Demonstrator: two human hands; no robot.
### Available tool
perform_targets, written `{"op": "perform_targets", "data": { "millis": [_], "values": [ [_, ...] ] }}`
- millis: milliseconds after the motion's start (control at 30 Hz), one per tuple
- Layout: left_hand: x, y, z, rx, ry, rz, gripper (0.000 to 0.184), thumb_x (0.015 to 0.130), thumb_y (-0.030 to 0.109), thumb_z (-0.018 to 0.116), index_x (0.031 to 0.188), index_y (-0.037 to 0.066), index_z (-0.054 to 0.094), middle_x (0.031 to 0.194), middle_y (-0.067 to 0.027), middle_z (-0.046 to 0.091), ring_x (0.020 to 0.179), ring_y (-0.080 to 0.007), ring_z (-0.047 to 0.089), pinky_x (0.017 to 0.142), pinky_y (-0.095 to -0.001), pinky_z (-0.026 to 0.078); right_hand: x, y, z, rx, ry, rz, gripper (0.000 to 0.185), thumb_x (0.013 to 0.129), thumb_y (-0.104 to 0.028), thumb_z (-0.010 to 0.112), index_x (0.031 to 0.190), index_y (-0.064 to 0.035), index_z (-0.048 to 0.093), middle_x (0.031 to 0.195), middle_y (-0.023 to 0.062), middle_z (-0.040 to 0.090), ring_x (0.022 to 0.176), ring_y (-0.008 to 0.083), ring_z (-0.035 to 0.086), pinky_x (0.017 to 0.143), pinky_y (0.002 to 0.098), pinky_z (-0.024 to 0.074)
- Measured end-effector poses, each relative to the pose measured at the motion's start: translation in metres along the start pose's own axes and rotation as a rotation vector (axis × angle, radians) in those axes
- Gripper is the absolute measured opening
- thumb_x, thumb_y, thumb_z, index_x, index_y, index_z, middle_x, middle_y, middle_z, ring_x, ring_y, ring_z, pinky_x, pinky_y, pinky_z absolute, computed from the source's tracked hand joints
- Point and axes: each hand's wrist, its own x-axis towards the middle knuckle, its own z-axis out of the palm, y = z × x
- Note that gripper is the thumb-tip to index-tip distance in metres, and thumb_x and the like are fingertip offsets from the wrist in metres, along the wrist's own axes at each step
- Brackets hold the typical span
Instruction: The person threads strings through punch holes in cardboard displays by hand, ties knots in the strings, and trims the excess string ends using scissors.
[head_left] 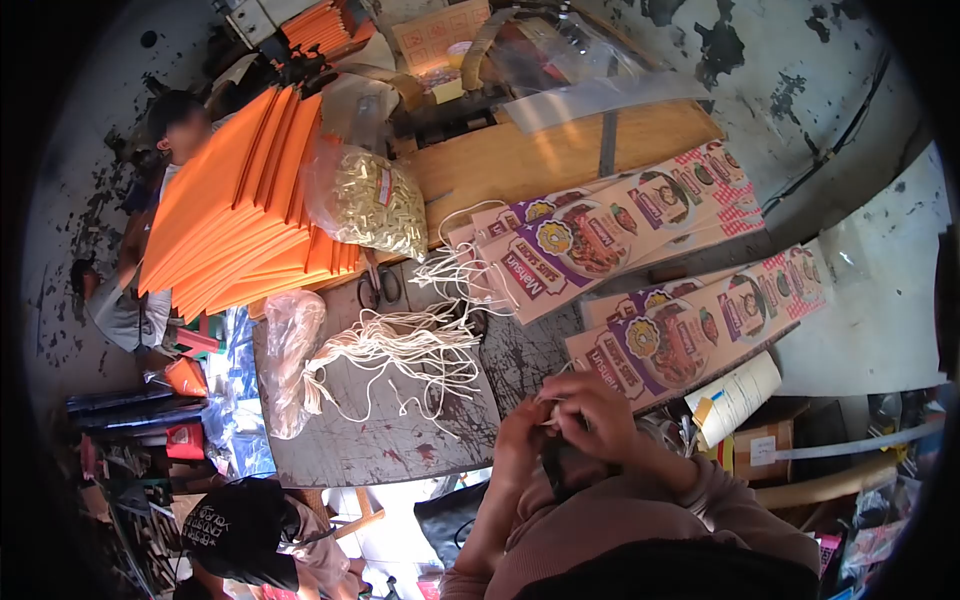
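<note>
Your left hand (519,437) and right hand (600,415) meet right of centre in the lower half of the frame, just below the lower printed stack. Fingers curled in on both, nearly closed, fingertips together on a pale strand (551,421) pinched between them; too small to tell how each finger grips it.

Your nearest items: lower printed stack (690,333), right of centre, and upper printed stack (600,235) above it, both marked "Mahsun". White cords trail from the upper one's left end. Cord bundle (400,345) lies loose mid-frame on the worn table (440,458), clear plastic bag (295,350) at its left. Scissors (378,288) just above the cords, bag of gold-coloured pieces (378,205) above those. Orange stack (235,250) fills upper left. Paper roll (736,398) to your right. One person (240,535) lower left, another upper left, partly behind the orange stack.
</note>
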Motion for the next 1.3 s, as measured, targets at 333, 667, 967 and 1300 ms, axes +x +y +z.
{"op": "perform_targets", "data": {
  "millis": [333, 667, 967, 1300],
  "values": [
    [-0.004, 0.014, 0.008, 1.415, 0.163, 0.883, 0.018, 0.076, -0.004, 0.056, 0.094, 0.002, 0.055, 0.082, -0.0101, 0.053, 0.073, -0.0278, 0.056, 0.063, -0.0356, 0.046, 0.008, 0.006, -0.002, 0.105, -0.033, 0.512, 0.013, 0.081, -0.009, 0.059, 0.089, -0.0016, 0.052, 0.076, 0.0081, 0.057, 0.067, 0.0182, 0.056, 0.061, 0.0298, 0.0421],
    [0.004, 0.016, 0.006, 1.295, 0.081, 0.808, 0.022, 0.072, -0.008, 0.055, 0.091, 0.003, 0.057, 0.086, -0.0118, 0.053, 0.08, -0.0283, 0.056, 0.068, -0.0359, 0.046, 0.01, 0.008, -0.007, 0.449, -0.011, 0.585, 0.009, 0.084, -0.008, 0.057, 0.087, 0.0001, 0.055, 0.072, 0.0059, 0.056, 0.066, 0.0108, 0.054, 0.058, 0.024, 0.0421],
    [0.014, -0.007, 0.019, 0.841, 0.287, 0.733, 0.022, 0.08, -0.009, 0.047, 0.102, -0.003, 0.046, 0.088, -0.0124, 0.052, 0.078, -0.0211, 0.054, 0.069, -0.0278, 0.044, 0.02, 0.017, -0.019, 0.235, -0.179, 0.358, 0.015, 0.081, -0.013, 0.061, 0.088, -0.0006, 0.057, 0.08, 0.0108, 0.059, 0.069, 0.0226, 0.058, 0.06, 0.0292, 0.0432],
    [0.04, -0.016, 0.035, 0.507, 0.359, 0.622, 0.023, 0.081, -0.009, 0.049, 0.102, -0.002, 0.049, 0.091, -0.008, 0.054, 0.082, -0.0122, 0.052, 0.073, -0.0244, 0.043, 0.032, 0.048, -0.041, 0.928, -0.208, 0.779, 0.009, 0.083, -0.006, 0.059, 0.088, 0.0012, 0.06, 0.079, 0.0028, 0.059, 0.076, 0.0068, 0.053, 0.067, 0.0218, 0.0411]
  ]
}}
